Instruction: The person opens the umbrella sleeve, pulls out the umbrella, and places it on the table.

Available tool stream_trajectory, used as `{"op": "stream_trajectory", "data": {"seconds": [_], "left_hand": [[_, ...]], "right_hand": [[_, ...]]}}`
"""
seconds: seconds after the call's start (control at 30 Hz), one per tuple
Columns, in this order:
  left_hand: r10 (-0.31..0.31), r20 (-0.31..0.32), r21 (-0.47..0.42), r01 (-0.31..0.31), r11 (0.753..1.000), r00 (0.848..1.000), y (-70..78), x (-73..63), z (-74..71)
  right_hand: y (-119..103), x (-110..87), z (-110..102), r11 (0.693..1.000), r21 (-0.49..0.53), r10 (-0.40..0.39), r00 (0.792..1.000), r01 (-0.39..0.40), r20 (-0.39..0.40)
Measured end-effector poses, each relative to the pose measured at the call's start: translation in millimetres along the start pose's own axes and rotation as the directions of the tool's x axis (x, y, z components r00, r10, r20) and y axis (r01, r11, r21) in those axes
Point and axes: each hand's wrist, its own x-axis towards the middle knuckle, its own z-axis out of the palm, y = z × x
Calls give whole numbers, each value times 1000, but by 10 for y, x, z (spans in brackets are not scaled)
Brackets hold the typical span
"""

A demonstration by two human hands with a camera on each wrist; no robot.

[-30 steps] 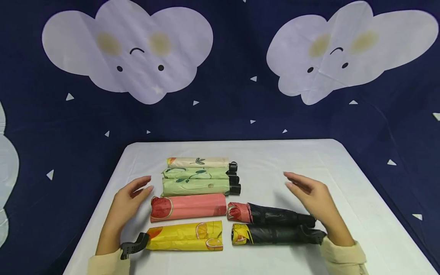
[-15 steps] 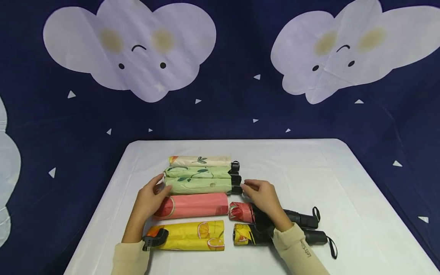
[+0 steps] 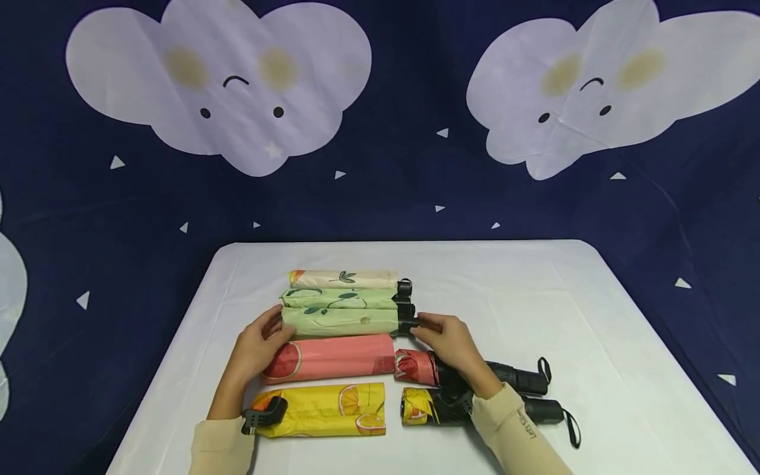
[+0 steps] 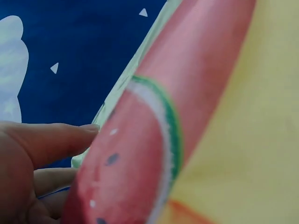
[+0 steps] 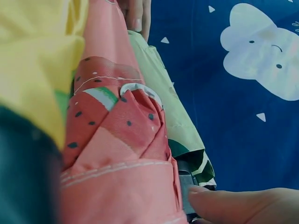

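Observation:
The nearer green folding umbrella [image 3: 341, 321] lies in its leaf-print sleeve, black handle to the right. My left hand [image 3: 254, 348] holds its left end between thumb and fingers. At the other end, my right hand [image 3: 452, 344] pinches the black handle; in the right wrist view the thumb [image 5: 243, 204] presses against that handle [image 5: 186, 191]. A second green umbrella [image 3: 362, 299] lies close behind, and a cream one [image 3: 320, 279] behind that. In front is a pink watermelon-print sleeve [image 3: 344, 357], which covers much of the green umbrella in the left wrist view.
Nearest me lies a yellow orange-print sleeve [image 3: 320, 409]. To its right are two black folded umbrellas, one with a pink tip [image 3: 516, 378] and one with a yellow tip [image 3: 543, 410], under my right forearm. The white table [image 3: 505, 284] meets a dark blue cloud-print cloth [image 3: 404, 185].
Both hands have come inward from the sides, left hand rightward and right hand leftward, to the ends of the nearer green umbrella. Over the last half second they have barely moved.

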Motion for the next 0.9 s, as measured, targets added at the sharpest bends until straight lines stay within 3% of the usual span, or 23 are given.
{"op": "stream_trajectory", "data": {"seconds": [0.27, 0.67, 0.9], "left_hand": [[20, 26, -25, -19, 1000, 999, -87, 21, 2], [4, -45, -23, -5, 1000, 999, -123, 6, 39], [15, -57, -20, -16, 1000, 998, -132, 3, 55]], "right_hand": [[-10, 6, 24, 997, -68, -27, 1000, 27, -3], [-18, -28, -4, 998, -58, -11, 1000, 12, 10], [-11, -36, 18, 993, -94, -70, 998, 70, 6]]}}
